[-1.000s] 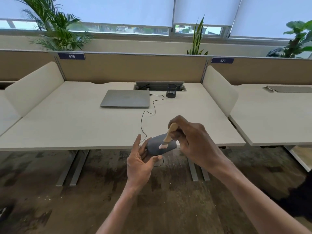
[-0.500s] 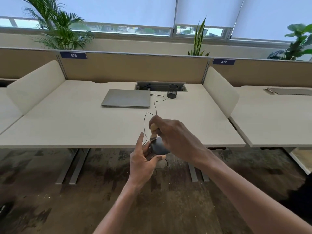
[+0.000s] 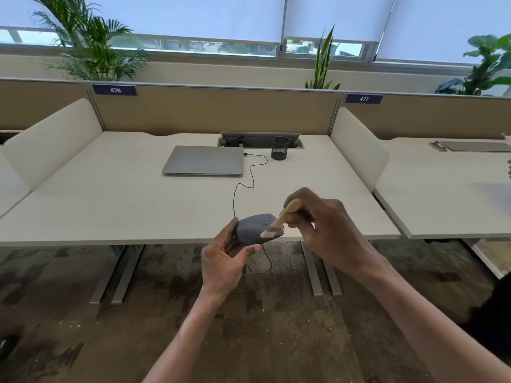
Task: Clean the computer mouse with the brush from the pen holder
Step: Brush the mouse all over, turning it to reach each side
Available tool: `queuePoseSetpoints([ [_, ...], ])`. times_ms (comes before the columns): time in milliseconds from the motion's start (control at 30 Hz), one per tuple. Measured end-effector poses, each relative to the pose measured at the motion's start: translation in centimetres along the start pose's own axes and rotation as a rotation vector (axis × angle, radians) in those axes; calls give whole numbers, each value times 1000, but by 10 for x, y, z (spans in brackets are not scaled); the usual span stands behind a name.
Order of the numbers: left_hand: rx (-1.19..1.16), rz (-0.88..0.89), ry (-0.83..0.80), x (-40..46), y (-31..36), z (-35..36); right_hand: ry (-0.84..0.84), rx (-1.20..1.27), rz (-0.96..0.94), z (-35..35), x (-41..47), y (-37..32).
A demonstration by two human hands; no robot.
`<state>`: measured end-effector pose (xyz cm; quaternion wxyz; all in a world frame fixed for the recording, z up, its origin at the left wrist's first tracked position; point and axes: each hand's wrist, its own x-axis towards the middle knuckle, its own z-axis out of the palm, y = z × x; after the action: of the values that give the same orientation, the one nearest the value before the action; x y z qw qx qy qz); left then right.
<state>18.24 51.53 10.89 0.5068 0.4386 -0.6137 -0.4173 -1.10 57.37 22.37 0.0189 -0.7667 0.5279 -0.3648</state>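
Note:
My left hand (image 3: 224,261) holds a grey wired computer mouse (image 3: 253,229) from below, just off the desk's front edge, thumb on one side and fingers on the other. My right hand (image 3: 326,230) grips the wooden handle of a small brush (image 3: 284,217). The brush's pale bristles lie on the right end of the mouse's top. The black mesh pen holder (image 3: 279,148) stands at the back of the desk and looks empty.
A closed grey laptop (image 3: 204,160) lies at the back of the white desk (image 3: 110,205); the mouse's black cable (image 3: 250,178) runs from it to the mouse. White side dividers flank the desk. A clipboard (image 3: 470,146) lies on the neighbouring desk at right.
My right hand swept the brush leftward across the mouse and has come back to the right, bristles again on the mouse's right end. My left hand has kept its hold.

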Motion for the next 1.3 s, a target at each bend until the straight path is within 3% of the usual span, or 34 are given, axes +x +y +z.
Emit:
queuePoseSetpoints([
  [100, -10, -9, 5, -1, -4, 5, 170, 145, 126, 8, -2, -8],
  [300, -43, -4, 13, -3, 0, 5, 294, 252, 368, 26, -18, 2],
  [533, -59, 3, 19, -2, -3, 2, 404, 148, 545, 19, -31, 38],
  [700, -39, 18, 17, -3, -2, 7, 497, 211, 503, 20, -24, 26],
  [800, -37, 26, 17, -3, -3, 4, 447, 260, 446, 27, -13, 16],
  [1033, -48, 13, 6, -2, -3, 9, 449, 109, 544, 12, -19, 36],
  [1133, -36, 17, 19, 1, -4, 11, 472, 161, 511, 8, -21, 30],
  [1300, -47, 13, 46, 3, -2, 16, 330, 197, 401, 18, -31, 13],
])
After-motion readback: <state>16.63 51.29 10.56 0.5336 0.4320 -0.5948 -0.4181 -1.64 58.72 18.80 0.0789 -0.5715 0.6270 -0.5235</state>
